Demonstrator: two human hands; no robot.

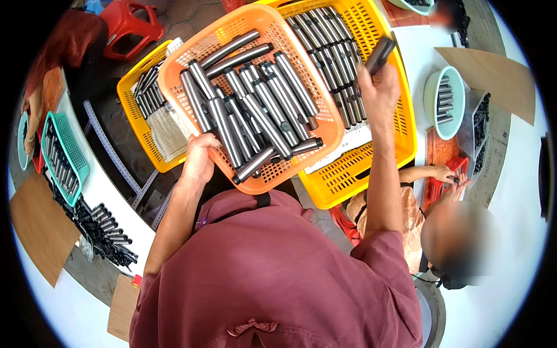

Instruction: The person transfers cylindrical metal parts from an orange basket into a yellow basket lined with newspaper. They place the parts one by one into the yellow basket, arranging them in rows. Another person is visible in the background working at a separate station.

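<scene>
Silver-and-black cylindrical tubes [333, 72] lie in rows inside a large yellow perforated plastic crate [411, 139] near one o'clock, long axes running eleven to five. An orange perforated plastic basket [332, 119] overlaps it near twelve, holding a looser pile; the bare left hand [200, 156] clasps its seven o'clock rim. Nearer the rows, which lie toward ten from it, the bare right hand [380, 95] has its grip around a dark tube [381, 53], perhaps more, angled toward one. A white worktop [418, 55] curves at two; a red plastic stool [120, 24] stands between ten and eleven.
</scene>
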